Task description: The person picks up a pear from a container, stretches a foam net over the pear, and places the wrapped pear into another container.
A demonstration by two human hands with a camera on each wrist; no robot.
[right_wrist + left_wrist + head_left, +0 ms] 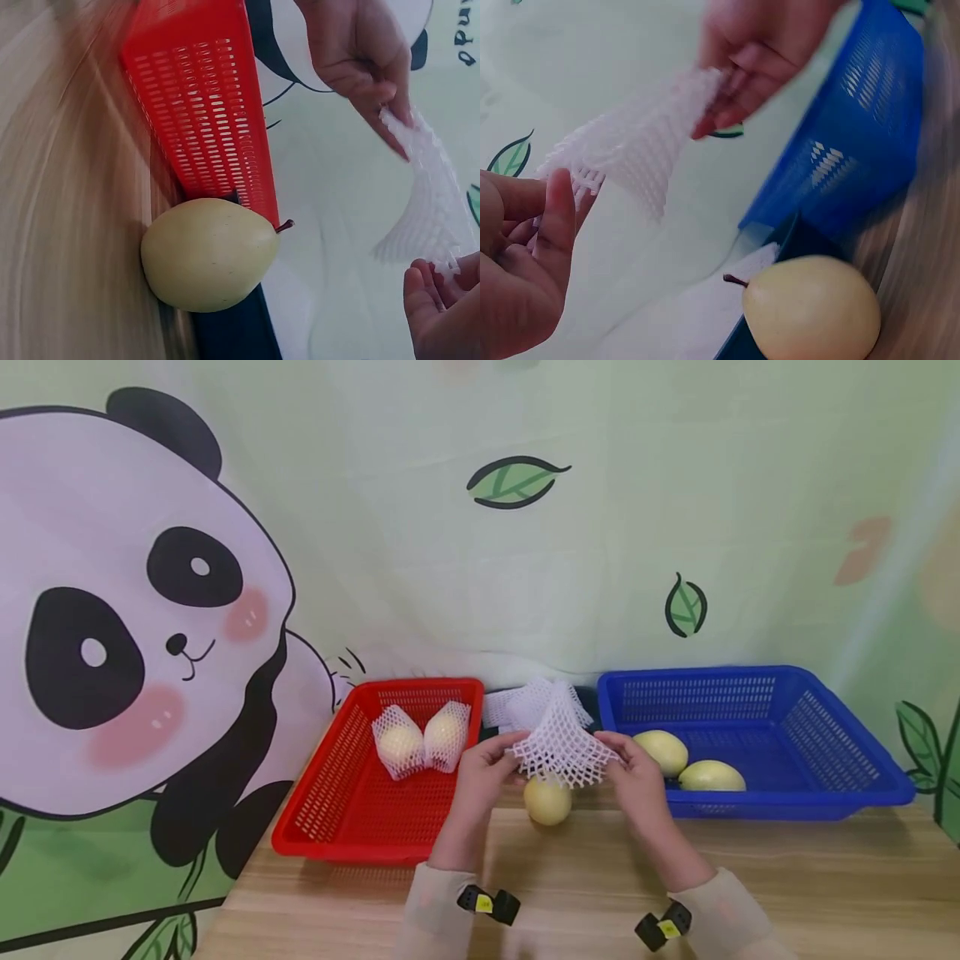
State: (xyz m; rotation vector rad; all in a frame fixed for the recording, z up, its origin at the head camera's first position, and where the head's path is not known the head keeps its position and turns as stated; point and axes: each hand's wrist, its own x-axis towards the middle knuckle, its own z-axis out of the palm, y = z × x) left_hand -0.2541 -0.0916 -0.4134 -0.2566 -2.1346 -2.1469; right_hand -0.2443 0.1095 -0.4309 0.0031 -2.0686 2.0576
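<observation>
- Backdrop (pixel 600 577): a pale green cloth with a cartoon panda on the left, rising behind the table's far edge.
- Table (pixel 570 885): light wood; a strip of it runs between two baskets towards the person's sleeves.
- Blue basket (pixel 787 797): on the right; two bare pears (pixel 660 752) sit near its left end.
- Red basket (pixel 367 814): on the left; two wrapped pears (pixel 400 745) lie towards its far end.
- Dark bin (pixel 236 330): at the back between the baskets, with spare nets (pixel 517 706).
- Left hand (pixel 483 768): near the red basket's right rim, thumb and fingers pinching one side of a net.
- Right hand (pixel 637 777): near the blue basket's left rim, pinching the net's other side.
- Net (pixel 562 743): white, stretched between the separated hands, raised and apart from the pear below.
- Pear (pixel 547 802): upright on the table, stem up, between the baskets.
</observation>
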